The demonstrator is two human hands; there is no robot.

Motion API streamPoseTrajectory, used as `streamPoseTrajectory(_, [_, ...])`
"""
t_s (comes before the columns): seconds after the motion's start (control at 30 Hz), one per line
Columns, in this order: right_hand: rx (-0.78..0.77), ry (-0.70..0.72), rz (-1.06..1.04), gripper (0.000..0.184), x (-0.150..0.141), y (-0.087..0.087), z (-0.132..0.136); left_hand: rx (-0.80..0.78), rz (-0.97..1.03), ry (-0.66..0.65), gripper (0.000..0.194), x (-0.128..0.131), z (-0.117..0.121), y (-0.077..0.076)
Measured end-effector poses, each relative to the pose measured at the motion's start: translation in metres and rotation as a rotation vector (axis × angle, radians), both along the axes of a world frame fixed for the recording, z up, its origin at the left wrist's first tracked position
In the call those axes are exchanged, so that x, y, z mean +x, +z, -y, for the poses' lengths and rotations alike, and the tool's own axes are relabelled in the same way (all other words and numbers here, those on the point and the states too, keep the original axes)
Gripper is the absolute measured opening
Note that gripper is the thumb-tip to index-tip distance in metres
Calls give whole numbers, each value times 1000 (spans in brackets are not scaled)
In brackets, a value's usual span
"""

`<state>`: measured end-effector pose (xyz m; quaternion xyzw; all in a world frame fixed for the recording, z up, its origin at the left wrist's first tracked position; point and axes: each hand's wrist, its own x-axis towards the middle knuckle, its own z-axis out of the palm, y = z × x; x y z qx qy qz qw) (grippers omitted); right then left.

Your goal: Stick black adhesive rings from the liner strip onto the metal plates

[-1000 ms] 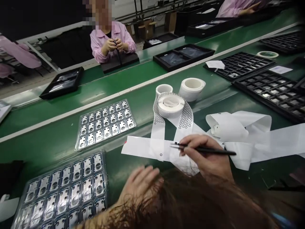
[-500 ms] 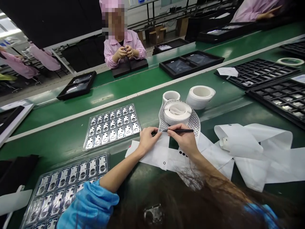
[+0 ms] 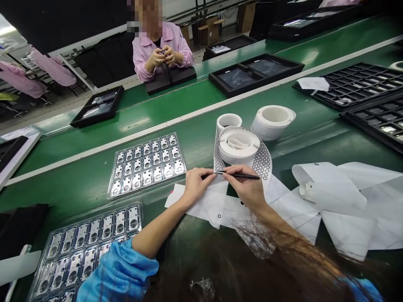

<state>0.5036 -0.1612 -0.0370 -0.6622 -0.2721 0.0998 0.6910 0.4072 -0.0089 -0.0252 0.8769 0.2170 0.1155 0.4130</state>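
My right hand [image 3: 247, 186] grips a pair of slim black tweezers [image 3: 247, 176], their tips pointing left. The tips meet a white strip of black ring stickers [image 3: 263, 161] that curves around the front of its roll [image 3: 239, 142]. At the strip's left edge, the thumb and fingers of my left hand [image 3: 197, 184] are closed on it; exactly what lies between them is partly hidden. White backing paper [image 3: 204, 205] with a few stray rings and dots spreads beneath both hands. To the left sits a clear tray of silvery metal plates [image 3: 146, 165].
A second plate tray [image 3: 85, 247] lies near my left sleeve. Two more white rolls [image 3: 273, 121] stand behind the sticker roll. Crumpled backing paper [image 3: 340, 201] covers the right side, with black compartment trays [image 3: 362, 86] beyond. Across the bench a person in pink [image 3: 162, 54] handles a small part.
The view has shifted slightly, so the rolls and trays sit a little differently in the picture. Both hands remain at the strip, with the tweezers still in my right hand.
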Motion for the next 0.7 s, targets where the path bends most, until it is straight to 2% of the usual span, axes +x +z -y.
streamPoseTrajectory(0.47, [3,-3,86,6,-4,3,2,10,4,25,11,1,3,4])
streamPoseTrajectory(0.7, [-9,-3,90,6,-3,-2,2,28,-15,37,10,1,3,4])
